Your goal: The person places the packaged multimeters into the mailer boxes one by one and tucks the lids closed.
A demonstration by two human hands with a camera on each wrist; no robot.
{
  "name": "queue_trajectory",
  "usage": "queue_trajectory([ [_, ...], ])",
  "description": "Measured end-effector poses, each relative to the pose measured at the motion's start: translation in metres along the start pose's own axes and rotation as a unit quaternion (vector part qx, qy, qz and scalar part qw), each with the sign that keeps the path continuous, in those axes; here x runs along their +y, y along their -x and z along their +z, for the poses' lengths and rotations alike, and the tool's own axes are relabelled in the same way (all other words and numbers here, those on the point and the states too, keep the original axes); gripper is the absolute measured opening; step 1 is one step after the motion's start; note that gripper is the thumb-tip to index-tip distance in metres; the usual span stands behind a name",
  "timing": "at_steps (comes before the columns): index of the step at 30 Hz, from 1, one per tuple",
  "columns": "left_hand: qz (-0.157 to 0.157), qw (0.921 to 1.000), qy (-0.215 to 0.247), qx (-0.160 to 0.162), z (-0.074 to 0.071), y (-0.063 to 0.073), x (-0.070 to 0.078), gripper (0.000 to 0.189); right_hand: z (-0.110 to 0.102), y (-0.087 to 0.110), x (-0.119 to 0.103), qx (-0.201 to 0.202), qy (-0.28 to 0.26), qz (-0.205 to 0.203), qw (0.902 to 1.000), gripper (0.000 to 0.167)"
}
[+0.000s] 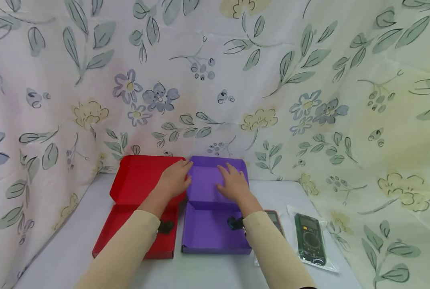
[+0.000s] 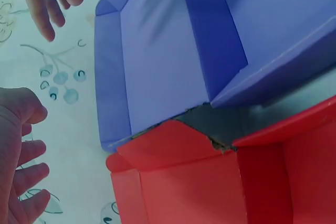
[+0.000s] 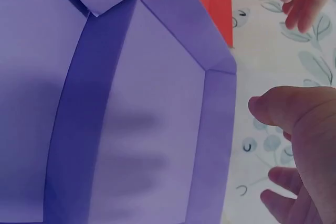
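Observation:
A purple cardboard box lies with its lid folded back toward the curtain. Left of it is a red cardboard box, its lid back too. My left hand hovers above the gap between the two lids, fingers loosely bent and holding nothing. Over the purple lid is my right hand, fingers spread, with nothing in it. In the wrist views both hands appear apart from the cardboard. Finger shadows fall on the purple lid in the right wrist view.
To the right, a dark multimeter lies in a clear plastic bag. Another meter with a red edge is partly hidden behind my right sleeve. A floral curtain hangs behind the white table.

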State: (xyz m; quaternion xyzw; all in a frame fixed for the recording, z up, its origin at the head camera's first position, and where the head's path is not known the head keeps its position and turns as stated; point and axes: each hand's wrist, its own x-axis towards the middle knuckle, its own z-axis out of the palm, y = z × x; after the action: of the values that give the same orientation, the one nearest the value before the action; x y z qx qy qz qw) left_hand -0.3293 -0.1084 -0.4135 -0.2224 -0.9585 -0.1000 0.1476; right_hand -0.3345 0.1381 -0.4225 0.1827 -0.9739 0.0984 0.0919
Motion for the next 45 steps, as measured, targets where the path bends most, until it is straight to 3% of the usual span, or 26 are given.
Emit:
queue_trajectory([
  [9, -0.005, 1.0, 0.0, -0.007, 0.0, 0.005, 0.009, 0.057, -0.003, 0.013, 0.0, 0.016, 0.017, -0.008, 0.9997, 0.069],
  [16, 0.005, 0.9995, 0.019, 0.025, -0.002, 0.013, 0.014, 0.051, 0.004, 0.029, 0.004, 0.047, -0.006, -0.006, 0.9989, 0.066],
  [21, -0.019, 0.9979, 0.049, 0.038, -0.006, 0.024, 0.013, 0.05, 0.01, 0.038, 0.006, 0.075, -0.027, -0.02, 0.9967, 0.061],
  [31, -0.062, 0.9932, 0.091, 0.036, 0.001, 0.044, 0.013, 0.047, 0.01, 0.06, 0.008, 0.093, -0.074, 0.01, 0.9928, 0.062],
  [36, -0.084, 0.9899, 0.106, 0.043, 0.014, 0.053, 0.01, 0.046, 0.013, 0.075, 0.012, 0.112, -0.1, 0.037, 0.988, 0.062],
  [40, -0.101, 0.987, 0.122, 0.028, 0.021, 0.057, 0.009, 0.047, 0.017, 0.088, 0.02, 0.135, -0.113, 0.052, 0.9831, 0.059],
  [45, -0.125, 0.9812, 0.146, 0.018, 0.019, 0.06, 0.008, 0.045, 0.025, 0.102, 0.027, 0.118, -0.137, 0.09, 0.9794, 0.058],
])
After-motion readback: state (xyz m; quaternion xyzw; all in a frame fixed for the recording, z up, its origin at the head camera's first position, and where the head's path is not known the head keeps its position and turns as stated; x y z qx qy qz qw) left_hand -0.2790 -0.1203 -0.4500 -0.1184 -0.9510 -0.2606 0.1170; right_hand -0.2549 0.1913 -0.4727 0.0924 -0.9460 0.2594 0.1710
